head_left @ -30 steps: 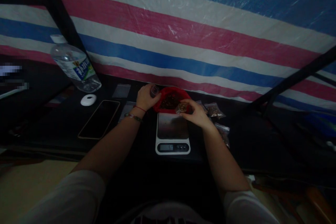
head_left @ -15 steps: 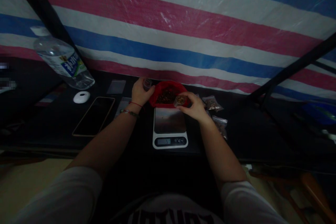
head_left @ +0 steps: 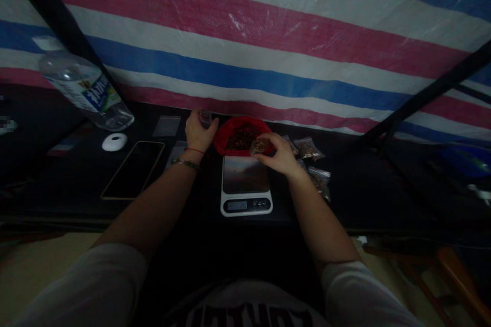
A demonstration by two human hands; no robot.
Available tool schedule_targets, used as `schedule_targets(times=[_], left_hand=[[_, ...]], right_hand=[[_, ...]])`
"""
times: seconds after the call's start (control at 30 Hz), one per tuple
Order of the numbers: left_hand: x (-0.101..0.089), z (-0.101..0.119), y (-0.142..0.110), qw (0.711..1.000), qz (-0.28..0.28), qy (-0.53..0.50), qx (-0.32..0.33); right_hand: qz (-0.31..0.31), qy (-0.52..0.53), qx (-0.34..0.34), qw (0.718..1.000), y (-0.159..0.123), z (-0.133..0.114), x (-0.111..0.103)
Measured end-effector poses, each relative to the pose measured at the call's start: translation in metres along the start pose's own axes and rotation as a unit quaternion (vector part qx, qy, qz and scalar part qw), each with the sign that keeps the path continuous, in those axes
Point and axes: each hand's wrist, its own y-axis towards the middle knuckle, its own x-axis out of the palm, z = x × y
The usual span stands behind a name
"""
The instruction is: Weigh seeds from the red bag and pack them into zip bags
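Note:
My right hand [head_left: 282, 156] grips a small clear cup [head_left: 259, 146] filled with brownish bits, tilted over the front edge of a red plastic bag [head_left: 223, 138]. Inside the bag lies a heap of dark brown pieces [head_left: 241, 139]. Left of the bag, my left hand [head_left: 198, 133] is closed around another small clear container [head_left: 205, 119]; its contents are too dark to make out. In front of the bag sits a white kitchen scale [head_left: 246, 203] with a dark plate and a lit display reading about 28.
Several filled zip bags [head_left: 308, 148] lie right of the scale. To the left are flat zip bags [head_left: 166, 126], a phone [head_left: 134, 169], a white oval object [head_left: 114, 141] and a big clear bottle [head_left: 86, 84]. A striped tarp [head_left: 249, 46] hangs behind, with black metal bars [head_left: 425, 94] beside it.
The scale's reading has dropped from about 57 to about 28. My left hand has shifted slightly left, away from the red bag, and the right-hand cup sits slightly closer to the bag's middle.

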Motion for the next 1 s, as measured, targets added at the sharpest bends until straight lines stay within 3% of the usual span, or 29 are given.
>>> schedule_targets(times=[1.0], left_hand=[[0.0029,-0.005,-0.0003,0.999,-0.028,-0.035,-0.011]], right_hand=[[0.01,-0.008,-0.009,1.0,-0.0001,0.0015,-0.0004]])
